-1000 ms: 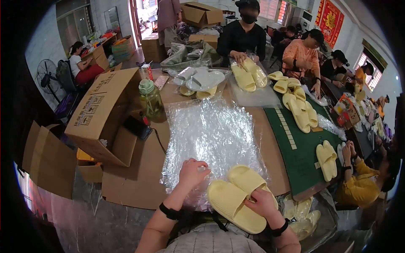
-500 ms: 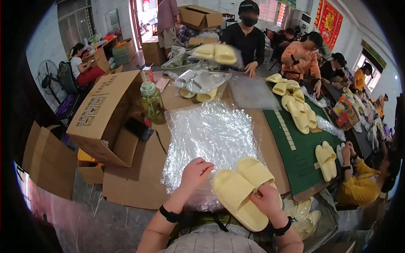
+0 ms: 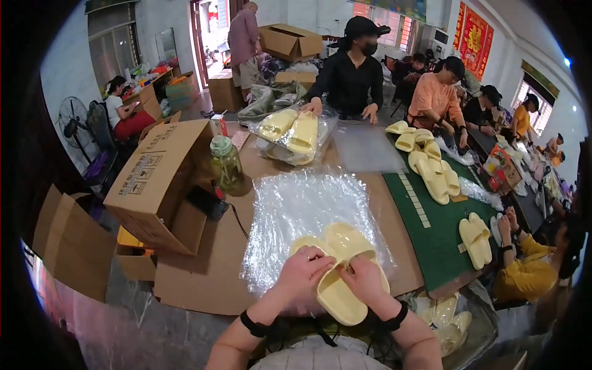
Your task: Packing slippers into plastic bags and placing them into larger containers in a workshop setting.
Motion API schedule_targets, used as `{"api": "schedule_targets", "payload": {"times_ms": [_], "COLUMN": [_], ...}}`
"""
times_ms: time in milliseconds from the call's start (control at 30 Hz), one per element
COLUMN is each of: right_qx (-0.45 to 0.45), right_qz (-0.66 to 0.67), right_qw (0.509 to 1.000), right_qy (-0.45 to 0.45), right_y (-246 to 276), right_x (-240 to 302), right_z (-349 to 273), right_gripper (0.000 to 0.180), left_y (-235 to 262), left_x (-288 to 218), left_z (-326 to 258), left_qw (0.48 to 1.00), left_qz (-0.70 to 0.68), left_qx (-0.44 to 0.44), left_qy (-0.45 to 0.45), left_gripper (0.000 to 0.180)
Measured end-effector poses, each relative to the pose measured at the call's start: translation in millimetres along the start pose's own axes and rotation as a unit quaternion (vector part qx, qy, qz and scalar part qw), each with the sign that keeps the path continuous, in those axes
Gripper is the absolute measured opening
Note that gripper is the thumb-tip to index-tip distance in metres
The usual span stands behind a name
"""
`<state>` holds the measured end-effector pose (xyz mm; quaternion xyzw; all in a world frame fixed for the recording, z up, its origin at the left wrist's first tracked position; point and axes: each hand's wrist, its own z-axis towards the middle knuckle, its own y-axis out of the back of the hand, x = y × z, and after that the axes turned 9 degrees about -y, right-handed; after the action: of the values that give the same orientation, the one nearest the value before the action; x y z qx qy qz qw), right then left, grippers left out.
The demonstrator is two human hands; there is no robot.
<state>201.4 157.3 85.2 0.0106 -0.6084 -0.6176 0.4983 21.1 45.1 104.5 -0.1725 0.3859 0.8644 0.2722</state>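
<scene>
A pair of pale yellow slippers lies over the stack of clear plastic bags in front of me. My right hand grips the pair, its fingers curled at the strap openings. My left hand is closed at the left slipper's edge; what its fingertips pinch is too small to make out. The far ends of the slippers look glossy, as if under clear film, but I cannot tell how far the film covers them.
An open cardboard box, a green bottle and a black phone stand at left. Across the table a co-worker's hand touches bagged yellow slippers. More slippers lie on the green mat at right.
My left hand has moved right onto the slippers, and the pair has shifted left and slightly up over the bags. The co-worker has set the bagged slippers on the pile.
</scene>
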Motion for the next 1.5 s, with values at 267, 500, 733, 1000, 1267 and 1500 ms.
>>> {"api": "schedule_targets", "payload": {"times_ms": [267,500,733,1000,1267,1500], "right_qx": [-0.053,-0.051,-0.167,-0.047,0.16,-0.017], "right_qz": [0.035,0.023,-0.054,0.037,0.053,-0.067], "right_qw": [0.998,0.996,0.983,0.996,0.985,0.998], "right_qy": [-0.03,-0.071,0.045,-0.066,0.026,-0.009], "right_y": [-28,-51,-102,-96,-3,65], "right_x": [-6,16,-3,27,-10,-58], "right_z": [38,90,150,134,17,-9], "right_gripper": [0.028,0.026,0.024,0.046,0.034,0.032], "left_y": [-4,3,32,28,41,60], "left_x": [1,-6,-7,33,38,52], "left_z": [1,8,2,-17,-53,-92], "left_qw": [0.996,0.99,0.998,0.998,0.997,0.989], "left_qz": [-0.069,-0.11,0.045,0.069,0.062,0.053], "left_qx": [0.018,0.06,0.023,-0.004,0.031,0.136], "left_qy": [-0.05,-0.066,-0.048,0.0,0.035,0.019], "left_gripper": [0.028,0.028,0.027,0.022,0.05,0.05]}}
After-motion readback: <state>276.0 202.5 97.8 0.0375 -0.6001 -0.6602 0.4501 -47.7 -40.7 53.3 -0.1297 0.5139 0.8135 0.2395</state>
